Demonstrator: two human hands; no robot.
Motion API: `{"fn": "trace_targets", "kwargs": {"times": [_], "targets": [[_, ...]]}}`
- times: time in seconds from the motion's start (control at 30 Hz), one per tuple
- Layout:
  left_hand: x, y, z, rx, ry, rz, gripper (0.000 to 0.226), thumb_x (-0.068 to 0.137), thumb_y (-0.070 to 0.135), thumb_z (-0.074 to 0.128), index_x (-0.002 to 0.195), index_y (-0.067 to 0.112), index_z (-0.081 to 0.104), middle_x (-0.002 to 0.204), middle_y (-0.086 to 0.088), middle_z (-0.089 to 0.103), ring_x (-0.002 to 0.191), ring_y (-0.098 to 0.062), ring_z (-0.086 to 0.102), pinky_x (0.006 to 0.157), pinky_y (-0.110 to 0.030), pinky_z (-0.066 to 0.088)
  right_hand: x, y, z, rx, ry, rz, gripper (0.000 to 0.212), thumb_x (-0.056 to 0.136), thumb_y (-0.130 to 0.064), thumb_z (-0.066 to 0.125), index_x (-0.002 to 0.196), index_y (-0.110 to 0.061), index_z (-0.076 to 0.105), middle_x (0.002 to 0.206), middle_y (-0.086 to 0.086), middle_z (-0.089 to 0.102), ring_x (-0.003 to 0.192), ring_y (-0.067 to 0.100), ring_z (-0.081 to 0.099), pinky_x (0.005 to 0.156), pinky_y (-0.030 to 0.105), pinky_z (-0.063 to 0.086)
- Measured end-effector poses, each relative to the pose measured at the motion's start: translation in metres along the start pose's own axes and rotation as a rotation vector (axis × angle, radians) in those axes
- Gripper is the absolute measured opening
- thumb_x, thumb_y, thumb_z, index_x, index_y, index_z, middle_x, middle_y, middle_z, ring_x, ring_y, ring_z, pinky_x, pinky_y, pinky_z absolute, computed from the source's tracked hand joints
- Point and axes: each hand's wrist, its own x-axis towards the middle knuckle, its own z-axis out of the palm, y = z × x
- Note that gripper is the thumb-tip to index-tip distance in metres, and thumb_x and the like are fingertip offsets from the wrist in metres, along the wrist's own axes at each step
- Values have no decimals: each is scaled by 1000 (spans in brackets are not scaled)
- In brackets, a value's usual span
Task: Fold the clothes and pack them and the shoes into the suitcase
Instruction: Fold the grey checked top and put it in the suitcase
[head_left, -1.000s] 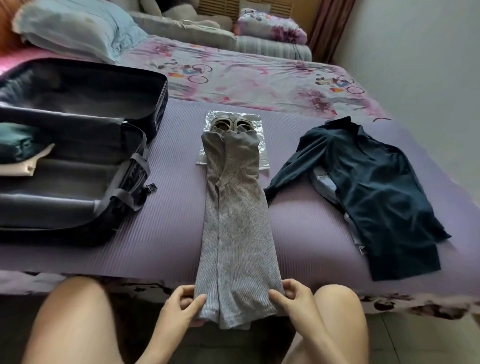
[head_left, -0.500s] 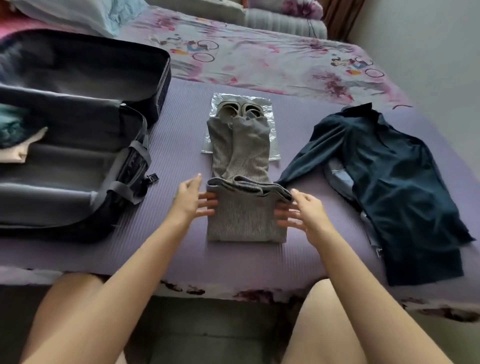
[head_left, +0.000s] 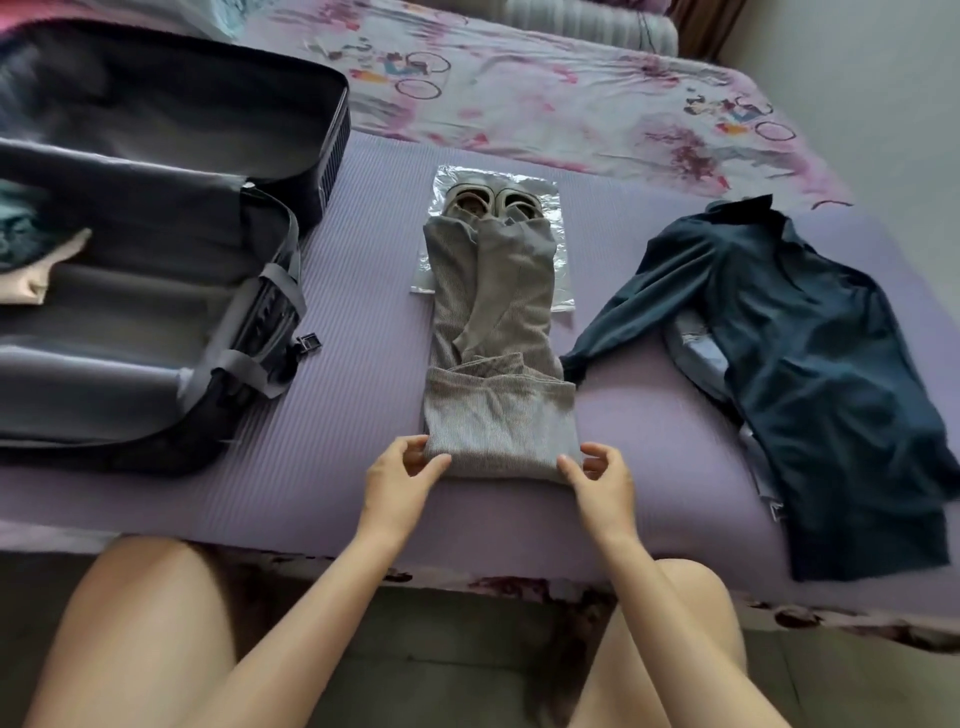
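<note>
A grey ribbed garment (head_left: 498, 426) lies lengthwise in the middle of the purple mat (head_left: 353, 374), its lower part folded up over itself. My left hand (head_left: 402, 478) pinches the near left corner of the fold and my right hand (head_left: 602, 483) pinches the near right corner. The garment's far end overlaps a pair of shoes (head_left: 488, 202) lying on a clear plastic bag (head_left: 558, 260). To the right a dark teal shirt (head_left: 810, 364) is spread out unfolded. The open black suitcase (head_left: 270, 291) sits at the left with folded teal clothing (head_left: 21, 234) inside.
A beige item (head_left: 41, 270) lies in the suitcase beside the teal clothing. A strap buckle (head_left: 309, 343) hangs out onto the mat. Behind the mat is a floral bedsheet (head_left: 571, 104). My bare knees are below the bed's near edge.
The hem that hung over the bed edge has been folded up onto the garment's middle. Both hands then drew back from the fold's far sides to its near corners.
</note>
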Motion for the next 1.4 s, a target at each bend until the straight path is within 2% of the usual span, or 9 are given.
{"fn": "trace_targets", "kwargs": {"times": [0.17, 0.43, 0.57, 0.73, 1.0, 1.1, 1.23, 1.33, 1.4], "targets": [[-8, 5, -18, -20, 44, 95, 26, 96, 21, 51, 121, 17, 44, 90, 3, 58, 81, -4, 53, 63, -15, 38, -12, -5, -5, -7, -3, -62, 26, 86, -11, 67, 110, -10, 58, 93, 4, 60, 89, 18, 58, 72, 20, 41], [-41, -50, -60, 345, 7, 327, 30, 90, 13, 58, 115, 28, 49, 103, 4, 56, 100, -10, 52, 86, -33, 50, -68, 24, 0, -113, -84, -235, 34, 83, -13, 71, 112, -23, 57, 102, -4, 59, 94, 5, 55, 79, 12, 38], [-32, -53, -50, 521, -51, 619, 54, 85, 28, 65, 135, 26, 46, 146, 7, 32, 139, -11, 24, 112, -34, 27, -62, 32, 6, -395, -187, -597, 78, 82, -34, 71, 147, -26, 29, 151, -13, 23, 140, 1, 16, 113, 17, 10], [-8, -64, -36, 812, -282, 706, 95, 74, 39, 75, 147, 37, 15, 155, 9, 14, 143, -8, 7, 117, -29, -2, -38, 48, 8, -741, -430, -713, 90, 85, -37, 65, 151, -32, 3, 157, -17, -7, 143, -1, -14, 119, 34, -2], [1, -73, -50, 643, -101, 834, 56, 74, 19, 77, 126, 24, 58, 140, 7, 48, 135, -9, 38, 115, -33, 21, -24, 57, 6, -571, -214, -885, 44, 92, -30, 44, 134, -23, 52, 144, -8, 42, 137, 7, 35, 116, 34, 15], [7, -64, -56, 559, 18, 895, 28, 88, 35, 57, 112, 24, 66, 124, 8, 62, 123, -7, 51, 111, -35, 31, -24, 45, 1, -408, -203, -847, 37, 93, -34, 45, 126, -25, 60, 134, -11, 53, 132, -1, 39, 115, 37, 20], [14, -28, -59, 349, 122, 917, 38, 92, 44, 48, 97, 13, 70, 105, 7, 67, 109, 1, 56, 106, -28, 40, -20, 7, -9, -187, -156, -815, 33, 92, -38, 48, 115, -22, 65, 123, -18, 59, 129, -2, 42, 113, 25, 25], [29, 10, -61, 214, 145, 803, 35, 88, 46, 51, 94, 15, 66, 91, 15, 64, 95, 14, 55, 83, -7, 44, -9, -34, -12, -12, -145, -715, 23, 91, -38, 51, 108, -30, 63, 106, -18, 64, 108, -3, 55, 97, 19, 41], [50, 36, -57, 95, 126, 674, 24, 90, 46, 52, 90, 24, 61, 79, 15, 63, 81, 6, 60, 67, -10, 46, 12, -60, -6, 82, -141, -652, 9, 94, -30, 54, 96, -31, 62, 84, -7, 65, 82, 6, 57, 75, 19, 44]]}}
